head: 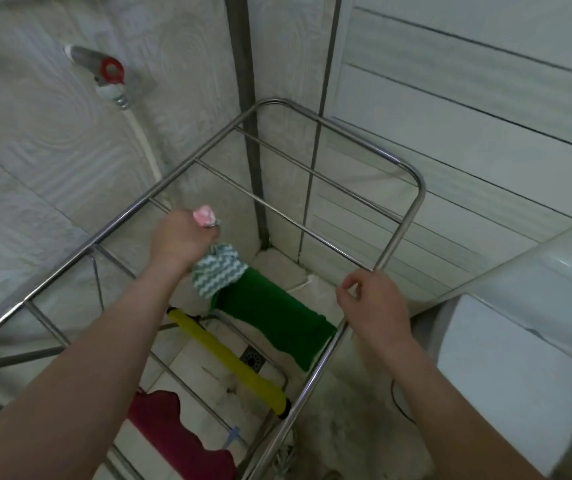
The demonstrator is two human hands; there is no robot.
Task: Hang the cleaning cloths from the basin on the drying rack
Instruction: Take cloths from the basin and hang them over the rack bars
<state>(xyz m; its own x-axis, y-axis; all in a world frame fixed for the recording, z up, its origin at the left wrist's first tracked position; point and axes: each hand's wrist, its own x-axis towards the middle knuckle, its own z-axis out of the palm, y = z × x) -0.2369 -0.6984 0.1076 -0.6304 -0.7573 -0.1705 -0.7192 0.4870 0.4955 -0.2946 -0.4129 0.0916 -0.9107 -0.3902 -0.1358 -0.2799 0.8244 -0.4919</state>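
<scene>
Grips zigzag cloth [217,271] and pink cloth [205,216] bunched in left hand [179,239], just above drying rack [412,181]. Soft, light, probably damp and limp; best pinched by two corners. Curls right hand [372,306] loosely at its side bar; cannot tell whether holding.

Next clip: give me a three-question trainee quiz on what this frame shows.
1. True or false: the right hand holds a cloth.
2. Which cloth on the drying rack hangs nearest the camera? A green, B yellow, C dark red.
3. Fill in: the zigzag-striped cloth hangs from the ___.
Key: 1 false; 2 C; 3 left hand.
</scene>
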